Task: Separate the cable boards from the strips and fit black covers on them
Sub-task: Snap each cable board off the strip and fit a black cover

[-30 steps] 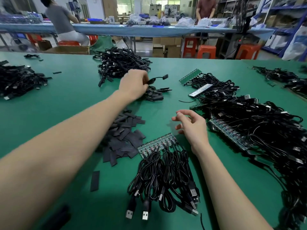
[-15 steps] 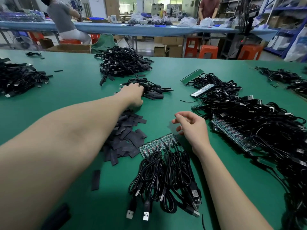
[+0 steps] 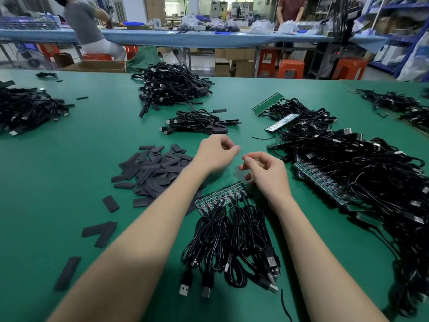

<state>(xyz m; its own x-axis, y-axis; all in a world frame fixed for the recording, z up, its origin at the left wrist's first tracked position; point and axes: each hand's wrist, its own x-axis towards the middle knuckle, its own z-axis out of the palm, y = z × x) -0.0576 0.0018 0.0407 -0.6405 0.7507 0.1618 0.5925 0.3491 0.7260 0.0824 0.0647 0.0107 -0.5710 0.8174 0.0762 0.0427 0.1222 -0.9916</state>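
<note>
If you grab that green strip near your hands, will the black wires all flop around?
Probably yes. The green strip looks thin and flat, so it likely lifts stiffly. The coiled black cables soldered along it look soft and would likely dangle and swing. Their USB plugs might drag on the table.

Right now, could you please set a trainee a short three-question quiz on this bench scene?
1. True or false: the left hand grips a black cover.
2. The pile of black covers lies on which side of the near board strip: A left, B right, C behind the far cables?
3. Fill in: the near strip's cables end toward the person in ____ plugs.

Key: 1 false, no cover shows in either grip; the right hand also shows none. 2 A. 3 USB.
</note>
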